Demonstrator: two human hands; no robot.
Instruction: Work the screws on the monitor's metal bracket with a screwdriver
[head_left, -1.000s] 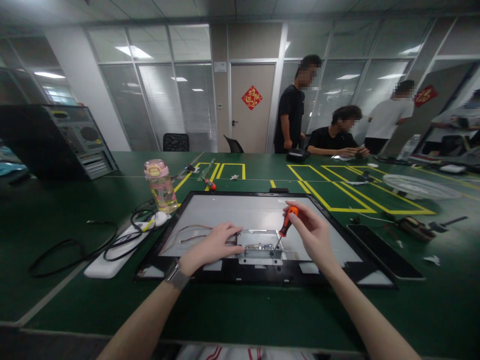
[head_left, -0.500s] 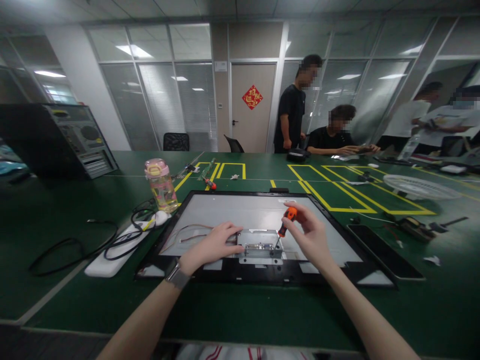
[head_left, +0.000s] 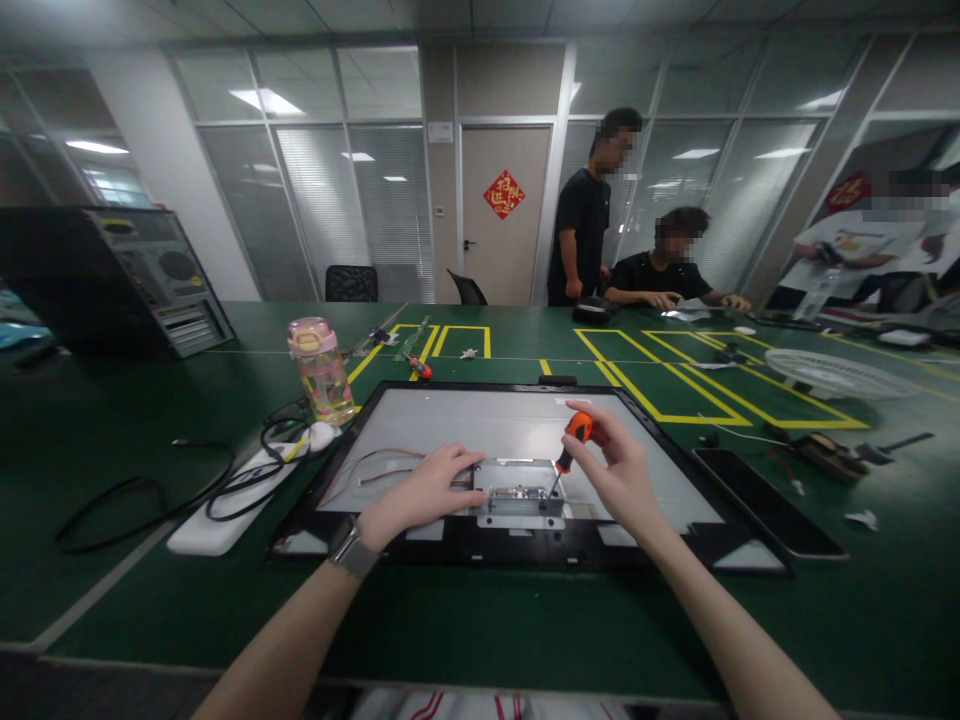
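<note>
In front of me a monitor panel [head_left: 420, 415] with a black frame and a pale grey back lies flat. A metal bracket [head_left: 517, 521] with a slotted inner part is at its lower middle. My left hand [head_left: 431, 488] rests on the panel, fingers spread, with the thumb and fingertips at the bracket's left edge. Pinched in my right hand [head_left: 619, 465] is an orange and black screwdriver [head_left: 579, 428]. It tilts slightly, and its shaft points down to the right part of the bracket. Whether the tip sits in a screw is too small to tell. Thin wires [head_left: 375, 456] run left of my left hand.
Left of the panel are a white power strip [head_left: 217, 520], black cables and a pink-lidded bottle [head_left: 319, 370]. A black phone-like slab [head_left: 765, 500] lies at right. Another screwdriver [head_left: 421, 369] lies beyond the panel. A computer case [head_left: 112, 275] stands far left; several people are across the table.
The screwdriver's shaft tip has shifted slightly left and down on the bracket. My left hand stays in place. In the background, people at the far right have moved.
</note>
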